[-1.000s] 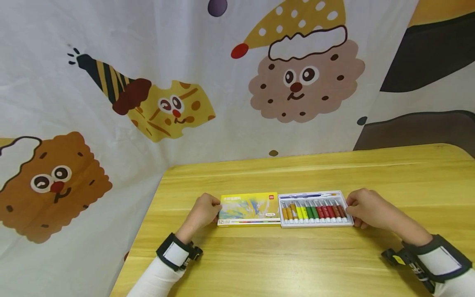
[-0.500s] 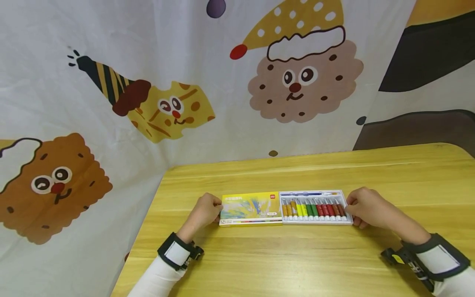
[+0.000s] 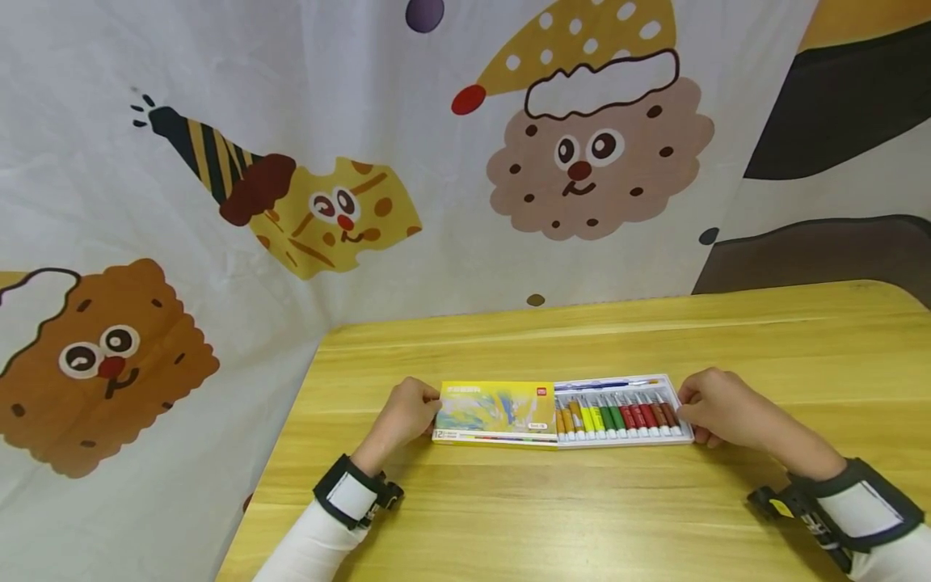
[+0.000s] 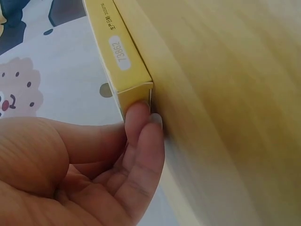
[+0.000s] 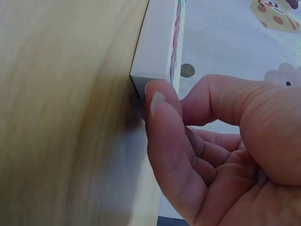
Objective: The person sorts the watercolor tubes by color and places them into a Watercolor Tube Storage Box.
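Observation:
A yellow paint box sleeve (image 3: 494, 410) lies on the wooden table, its right end covering the left part of a white tray (image 3: 633, 442). Several paint tubes (image 3: 618, 416), running from ochre through yellow, green and red to brown, line the tray. Behind them lies a paintbrush (image 3: 607, 385) with a blue handle. My left hand (image 3: 403, 412) pinches the sleeve's left end; in the left wrist view thumb and curled fingers meet at its yellow corner (image 4: 134, 96). On the far right end of the tray, my right hand (image 3: 727, 410) pinches the white end wall (image 5: 153, 56).
The wooden table (image 3: 509, 517) stretches in front of and behind the box. A white cloth (image 3: 436, 267) printed with cartoon biscuits and cheese hangs along the table's back and left edges. Both wrists wear black straps with small cameras.
The sleeve and my left hand have moved slightly right, so the sleeve covers a little more of the tray's left end. My right hand stays about where it was.

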Available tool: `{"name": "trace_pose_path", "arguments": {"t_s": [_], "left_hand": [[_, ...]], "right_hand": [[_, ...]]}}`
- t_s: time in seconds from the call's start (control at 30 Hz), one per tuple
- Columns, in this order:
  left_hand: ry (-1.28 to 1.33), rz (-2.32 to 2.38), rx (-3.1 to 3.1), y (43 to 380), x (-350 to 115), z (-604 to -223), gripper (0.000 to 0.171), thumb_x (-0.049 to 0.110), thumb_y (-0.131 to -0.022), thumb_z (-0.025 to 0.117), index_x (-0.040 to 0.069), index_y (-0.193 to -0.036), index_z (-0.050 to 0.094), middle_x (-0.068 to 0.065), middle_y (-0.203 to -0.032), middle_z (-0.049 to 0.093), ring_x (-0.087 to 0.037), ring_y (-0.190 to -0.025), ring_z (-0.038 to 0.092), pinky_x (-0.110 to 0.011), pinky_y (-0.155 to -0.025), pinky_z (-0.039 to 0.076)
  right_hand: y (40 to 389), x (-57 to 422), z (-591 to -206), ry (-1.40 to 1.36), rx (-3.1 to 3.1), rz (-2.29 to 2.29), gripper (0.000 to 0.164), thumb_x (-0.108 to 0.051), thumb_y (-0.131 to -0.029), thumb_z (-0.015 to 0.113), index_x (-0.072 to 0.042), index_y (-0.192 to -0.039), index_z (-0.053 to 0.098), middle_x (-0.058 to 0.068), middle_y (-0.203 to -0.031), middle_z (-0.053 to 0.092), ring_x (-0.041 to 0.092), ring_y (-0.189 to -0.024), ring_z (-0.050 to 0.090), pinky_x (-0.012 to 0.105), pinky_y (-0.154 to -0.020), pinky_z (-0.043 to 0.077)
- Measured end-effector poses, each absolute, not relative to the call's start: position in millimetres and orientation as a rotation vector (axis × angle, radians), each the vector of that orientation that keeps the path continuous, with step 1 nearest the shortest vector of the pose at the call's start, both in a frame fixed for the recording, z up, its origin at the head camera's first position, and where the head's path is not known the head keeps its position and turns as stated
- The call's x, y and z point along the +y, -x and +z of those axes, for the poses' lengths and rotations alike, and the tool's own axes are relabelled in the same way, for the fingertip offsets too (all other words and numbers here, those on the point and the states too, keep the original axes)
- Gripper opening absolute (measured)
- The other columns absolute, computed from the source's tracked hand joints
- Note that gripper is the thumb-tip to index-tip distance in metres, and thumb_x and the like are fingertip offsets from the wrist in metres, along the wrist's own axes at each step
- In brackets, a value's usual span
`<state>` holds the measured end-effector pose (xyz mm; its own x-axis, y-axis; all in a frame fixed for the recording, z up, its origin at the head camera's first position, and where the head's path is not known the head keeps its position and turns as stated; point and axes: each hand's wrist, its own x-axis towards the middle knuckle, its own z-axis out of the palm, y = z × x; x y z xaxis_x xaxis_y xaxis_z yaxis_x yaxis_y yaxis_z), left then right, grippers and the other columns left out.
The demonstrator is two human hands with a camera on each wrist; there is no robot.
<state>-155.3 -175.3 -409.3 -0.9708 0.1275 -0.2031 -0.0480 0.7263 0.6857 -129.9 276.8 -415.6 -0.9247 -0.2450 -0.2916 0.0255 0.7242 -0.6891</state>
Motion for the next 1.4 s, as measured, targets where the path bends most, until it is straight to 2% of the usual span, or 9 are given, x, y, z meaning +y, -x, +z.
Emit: {"name": "trace_pose_path", "arguments": {"t_s": [0.3,0.63,1.27,1.4], "left_hand": [[-0.124,1.069,2.671,154,-170,-409,0.023,-0.001,-0.103,0.061,0.001,-0.083,0.074,-0.008,-0.066,0.063,-0.014,-0.051,0.054,-0.024,-0.047,0.038],[-0.151,1.060,2.671,154,-164,-411,0.022,0.000,-0.102,0.062,0.001,-0.084,0.075,-0.007,-0.064,0.064,-0.013,-0.048,0.054,-0.023,-0.045,0.036],[-0.209,1.088,2.613,155,-149,-408,0.027,-0.001,-0.103,0.061,0.001,-0.078,0.072,-0.012,-0.060,0.062,-0.023,-0.052,0.061,-0.023,-0.047,0.039],[-0.221,1.105,2.597,155,-146,-408,0.032,-0.001,-0.103,0.060,-0.001,-0.073,0.069,-0.013,-0.061,0.062,-0.024,-0.052,0.061,-0.024,-0.047,0.038]], "right_hand": [[130,274,-415,0.114,2.526,-1.069,0.012,-0.002,-0.095,0.063,0.009,-0.101,0.063,0.007,-0.068,0.061,0.019,-0.058,0.063,0.035,-0.052,0.057],[130,272,-416,0.122,2.533,-1.074,0.008,-0.001,-0.096,0.063,0.007,-0.098,0.063,0.006,-0.066,0.062,0.019,-0.057,0.063,0.035,-0.051,0.057],[130,272,-417,0.130,2.523,-1.083,0.010,0.000,-0.095,0.062,0.008,-0.100,0.062,0.006,-0.069,0.062,0.019,-0.058,0.063,0.035,-0.050,0.056],[130,271,-418,0.133,2.521,-1.084,0.010,0.000,-0.095,0.062,0.008,-0.100,0.062,0.006,-0.069,0.063,0.019,-0.058,0.063,0.035,-0.050,0.056]]}}
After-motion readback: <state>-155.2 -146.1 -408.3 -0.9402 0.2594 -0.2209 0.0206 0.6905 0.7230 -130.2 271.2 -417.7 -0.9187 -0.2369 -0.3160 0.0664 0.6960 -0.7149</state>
